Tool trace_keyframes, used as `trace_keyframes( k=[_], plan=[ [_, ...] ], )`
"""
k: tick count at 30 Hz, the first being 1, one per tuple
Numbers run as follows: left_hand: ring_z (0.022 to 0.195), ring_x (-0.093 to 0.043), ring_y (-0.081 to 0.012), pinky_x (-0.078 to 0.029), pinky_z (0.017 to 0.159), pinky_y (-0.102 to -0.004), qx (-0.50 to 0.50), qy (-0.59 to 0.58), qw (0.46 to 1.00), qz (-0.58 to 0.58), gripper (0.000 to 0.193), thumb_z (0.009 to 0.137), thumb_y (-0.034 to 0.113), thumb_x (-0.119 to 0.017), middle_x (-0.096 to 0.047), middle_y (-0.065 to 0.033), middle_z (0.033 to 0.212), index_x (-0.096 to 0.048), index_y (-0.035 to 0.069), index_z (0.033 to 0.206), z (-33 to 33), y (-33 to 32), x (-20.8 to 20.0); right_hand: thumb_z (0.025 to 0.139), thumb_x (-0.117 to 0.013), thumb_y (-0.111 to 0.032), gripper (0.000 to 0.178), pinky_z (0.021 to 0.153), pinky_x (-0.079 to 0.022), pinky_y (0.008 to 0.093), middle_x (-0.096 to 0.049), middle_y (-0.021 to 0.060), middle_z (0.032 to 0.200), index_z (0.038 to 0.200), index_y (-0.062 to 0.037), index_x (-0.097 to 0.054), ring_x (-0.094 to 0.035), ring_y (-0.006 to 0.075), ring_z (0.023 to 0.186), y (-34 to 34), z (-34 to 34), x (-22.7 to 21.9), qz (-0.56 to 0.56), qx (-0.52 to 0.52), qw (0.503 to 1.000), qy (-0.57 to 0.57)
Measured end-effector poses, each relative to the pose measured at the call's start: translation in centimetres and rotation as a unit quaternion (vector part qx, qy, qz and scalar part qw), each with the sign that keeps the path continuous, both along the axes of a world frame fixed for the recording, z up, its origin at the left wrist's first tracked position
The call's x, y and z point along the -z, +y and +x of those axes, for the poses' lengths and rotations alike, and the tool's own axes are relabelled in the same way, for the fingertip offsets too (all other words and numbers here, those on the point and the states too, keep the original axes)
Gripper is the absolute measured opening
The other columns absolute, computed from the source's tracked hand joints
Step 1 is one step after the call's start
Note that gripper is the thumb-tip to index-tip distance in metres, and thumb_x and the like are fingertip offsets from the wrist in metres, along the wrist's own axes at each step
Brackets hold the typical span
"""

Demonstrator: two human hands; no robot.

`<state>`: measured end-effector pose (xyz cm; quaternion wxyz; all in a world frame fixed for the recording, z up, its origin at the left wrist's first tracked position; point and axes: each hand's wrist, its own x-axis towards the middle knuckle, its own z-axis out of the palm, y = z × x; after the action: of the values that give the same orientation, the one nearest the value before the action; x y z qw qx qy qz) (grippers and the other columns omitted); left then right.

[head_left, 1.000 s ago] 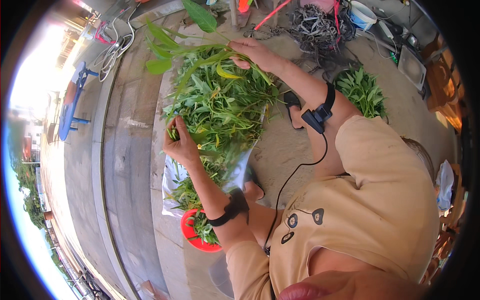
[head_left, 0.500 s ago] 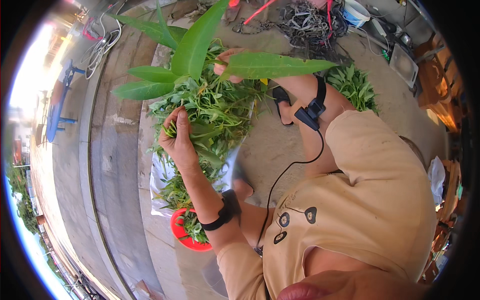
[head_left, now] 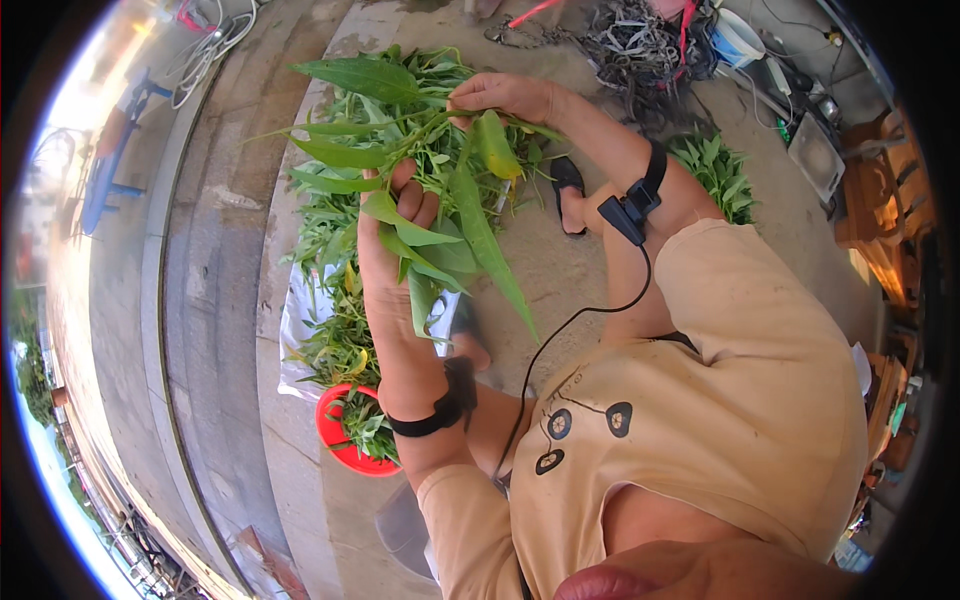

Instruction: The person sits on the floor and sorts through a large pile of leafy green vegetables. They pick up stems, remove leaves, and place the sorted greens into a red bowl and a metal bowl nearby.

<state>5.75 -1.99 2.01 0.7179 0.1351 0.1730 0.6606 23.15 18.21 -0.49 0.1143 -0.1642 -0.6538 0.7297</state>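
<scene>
A long-leaved water spinach stem (head_left: 440, 120) hangs across the space between my hands, one of its leaves yellowing. My right hand (head_left: 505, 97) pinches it near its upper side. My left hand (head_left: 412, 192) is below, fingers curled around a few water spinach leaves (head_left: 410, 225); overlapping foliage partly hides its grip. Beneath both hands lies a large heap of the same greens (head_left: 325, 225) on a whitish sheet (head_left: 300, 340).
A red basin (head_left: 335, 435) with greens stands near my left elbow. More greens (head_left: 715, 175) lie beyond my right arm. A dark tangle of strips (head_left: 640, 50) and a white-blue bucket (head_left: 738, 38) are at the far right. A blue stool (head_left: 110, 170) stands left.
My right hand has moved up and right with the stem. My left hand has risen and shifted right, toward the stem. The large leaves that stood upright now spread lower, over my left hand.
</scene>
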Motion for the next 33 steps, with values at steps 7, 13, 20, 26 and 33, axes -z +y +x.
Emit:
trace_keyframes(
  k=[7,13,20,26,33],
  plan=[
    [0.054,-0.036,-0.008,-0.031,0.05,-0.0222,-0.018,0.116,0.988,-0.099,0.028,0.086,0.025,-0.066,-0.04,0.0048,0.059,-0.061,0.002,0.1,0.3,-0.7,-1.2,0.095,-0.057,-0.034,0.03,0.049,-0.038,0.0147,-0.062,-0.0042,0.085,0.097,-0.0048,-0.066,-0.048,0.001,0.06,-0.2,0.0,-0.6,0.02,-0.017,0.999,-0.037],
    [0.068,-0.053,-0.008,-0.04,0.061,-0.0201,-0.28,0.297,0.902,-0.14,0.017,0.08,0.017,-0.07,-0.061,-0.0006,0.075,-0.068,0.002,0.09,-0.5,0.7,0.6,0.096,-0.056,-0.031,0.031,0.049,-0.036,0.0173,-0.058,-0.0029,0.077,0.092,-0.0018,-0.065,-0.045,0.0022,0.057,-0.6,-0.3,-0.4,0.038,0.003,0.999,-0.013],
    [0.082,-0.063,-0.0248,-0.055,0.08,-0.0443,-0.463,0.327,0.823,0.025,0.025,0.092,0.023,-0.054,-0.062,-0.0113,0.089,-0.06,-0.001,0.09,-14.2,-4.2,2.3,0.097,-0.054,-0.026,0.028,0.044,-0.034,0.0245,-0.055,0.0021,0.072,0.094,0.0004,-0.062,-0.044,0.0077,0.052,4.9,2.1,1.1,-0.133,0.192,0.967,0.099],
    [0.091,-0.062,-0.0208,-0.054,0.084,-0.0422,-0.346,0.212,0.911,0.077,0.014,0.092,0.016,-0.056,-0.063,-0.0061,0.097,-0.06,0.009,0.103,-14.9,-2.6,5.1,0.097,-0.054,-0.029,0.029,0.045,-0.039,0.0244,-0.054,0.0,0.069,0.097,-0.0026,-0.065,-0.047,0.0087,0.054,8.6,8.4,-0.6,-0.122,0.424,0.895,0.066],
    [0.077,-0.047,-0.0134,-0.041,0.072,-0.0299,-0.094,0.177,0.968,0.152,0.01,0.097,0.021,-0.053,-0.044,0.0027,0.078,-0.055,0.012,0.095,-10.3,0.8,3.2,0.096,-0.056,-0.03,0.03,0.051,-0.043,0.0244,-0.059,0.0004,0.071,0.104,-0.0028,-0.067,-0.051,0.0078,0.055,5.4,16.1,-3.8,0.094,0.463,0.881,0.035]
  ],
)
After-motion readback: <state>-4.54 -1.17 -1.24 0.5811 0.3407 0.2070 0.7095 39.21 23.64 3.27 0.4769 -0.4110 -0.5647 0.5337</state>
